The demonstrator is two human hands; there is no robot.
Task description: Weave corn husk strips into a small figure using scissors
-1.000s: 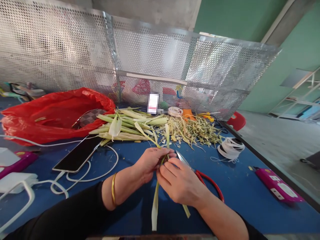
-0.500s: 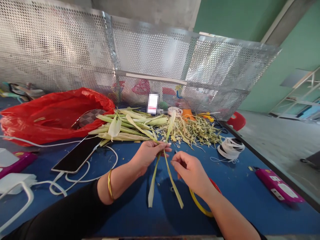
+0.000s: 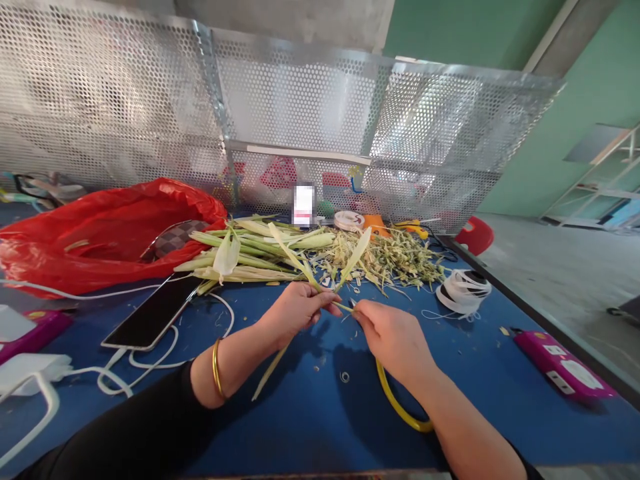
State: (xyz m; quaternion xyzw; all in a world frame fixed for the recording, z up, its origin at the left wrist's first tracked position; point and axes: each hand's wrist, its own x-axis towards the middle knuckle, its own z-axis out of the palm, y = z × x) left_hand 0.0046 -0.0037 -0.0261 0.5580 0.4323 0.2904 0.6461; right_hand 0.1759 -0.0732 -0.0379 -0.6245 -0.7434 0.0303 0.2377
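My left hand pinches crossed corn husk strips at their crossing, above the blue table. Two wide ends fan upward beyond the fingers, and another narrow end hangs below, toward me. To the right, my right hand has its fingers closed on one strip, which runs taut and sideways between both hands. A small pointed tip shows beside its fingertips; what it belongs to is hidden. Under the right wrist lies a yellow ring, partly covered. A small metal washer rests on the table between the arms.
Behind the hands lie a pile of corn husks and dried scraps. A red plastic bag and a cabled phone are left. At right are a white ribbon spool and a purple power strip. Perforated metal panels stand behind.
My right hand has taken hold of a husk strip that hung down and pulled it out to the right. The other hanging end has swung left; the upper ends have spread apart.
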